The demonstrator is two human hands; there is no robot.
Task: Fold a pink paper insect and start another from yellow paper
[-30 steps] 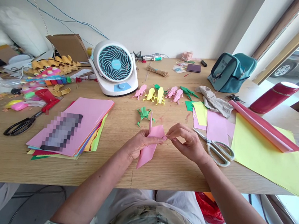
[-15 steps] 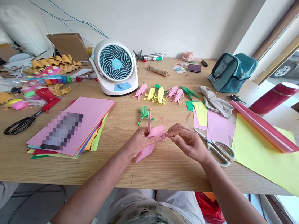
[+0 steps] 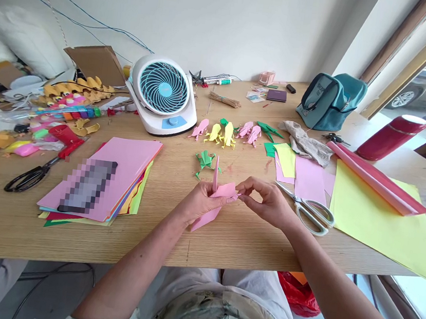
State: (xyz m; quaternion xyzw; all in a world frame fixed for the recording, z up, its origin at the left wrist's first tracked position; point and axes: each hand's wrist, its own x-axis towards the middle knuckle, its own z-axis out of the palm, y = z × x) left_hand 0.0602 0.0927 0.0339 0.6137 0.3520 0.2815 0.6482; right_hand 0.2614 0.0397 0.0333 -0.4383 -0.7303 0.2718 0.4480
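Note:
A folded piece of pink paper is between my hands above the front of the table. My left hand grips its middle, thumb on top, with one narrow flap standing up. At the paper's right-hand corner, the thumb and fingers of my right hand are pinched together. Just beyond the paper lies a green folded-paper frog. Farther back is a row of pink, yellow and green folded figures, among them a yellow one. White-handled scissors lie right of my right hand.
A white fan stands at the back. On the left are a stack of coloured paper and a red glue gun. Yellow sheets, a red flask and a teal bag are on the right.
The pink paper has tilted slightly, its upright flap shifting a little to the right. My right fingers have stayed pinched at the corner, and both hands have barely moved.

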